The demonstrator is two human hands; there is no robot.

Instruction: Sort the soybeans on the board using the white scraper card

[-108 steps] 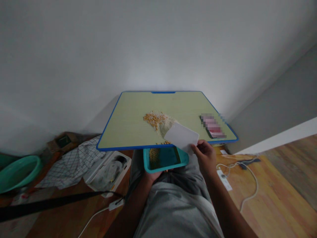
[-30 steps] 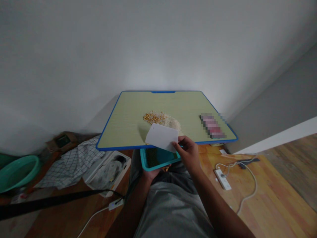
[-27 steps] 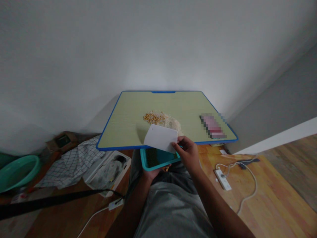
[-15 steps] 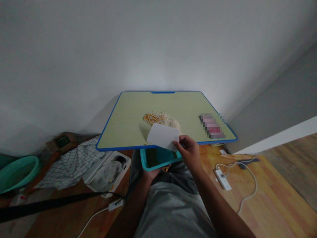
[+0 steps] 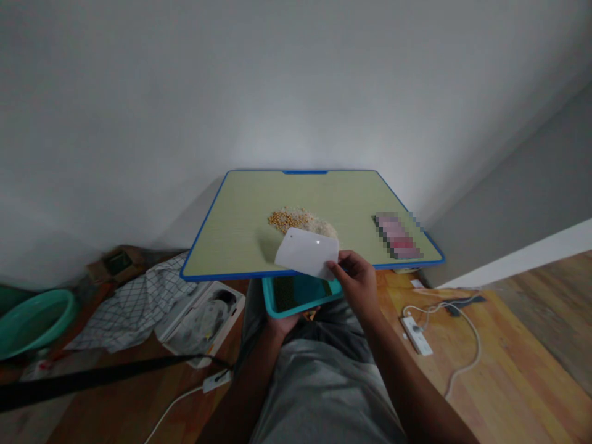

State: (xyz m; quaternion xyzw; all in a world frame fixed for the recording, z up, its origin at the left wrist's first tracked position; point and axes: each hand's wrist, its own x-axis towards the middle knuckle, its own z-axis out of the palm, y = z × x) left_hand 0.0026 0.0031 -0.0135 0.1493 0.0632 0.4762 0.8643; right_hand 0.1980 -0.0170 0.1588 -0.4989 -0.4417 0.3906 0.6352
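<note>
Pinched in my right hand [image 5: 356,277] is a thin white plastic scraper [image 5: 308,251], tilted over the table's front edge. Beyond it on the green tabletop [image 5: 240,240] lie a heap of yellow kernels, perhaps corn or soybeans [image 5: 287,220], and a pale heap of grains like rice [image 5: 324,228], partly hidden by the scraper. My left hand [image 5: 283,322] supports a teal plastic tray [image 5: 303,306] from below, just under the table edge; most of its fingers are hidden. Small dark green grains [image 5: 283,293] lie in the tray's left part.
A pixelated flat object [image 5: 398,235] lies on the table's right side. On the floor are a power strip [image 5: 416,335] with cables to the right, and an open white box [image 5: 201,324], a checked cloth [image 5: 134,302] and a green basin [image 5: 39,324] to the left. A wall stands behind the table.
The scraper and my right hand have shifted slightly to the right, and the scraper's angle differs a little. The tray stays under the table edge in my left hand.
</note>
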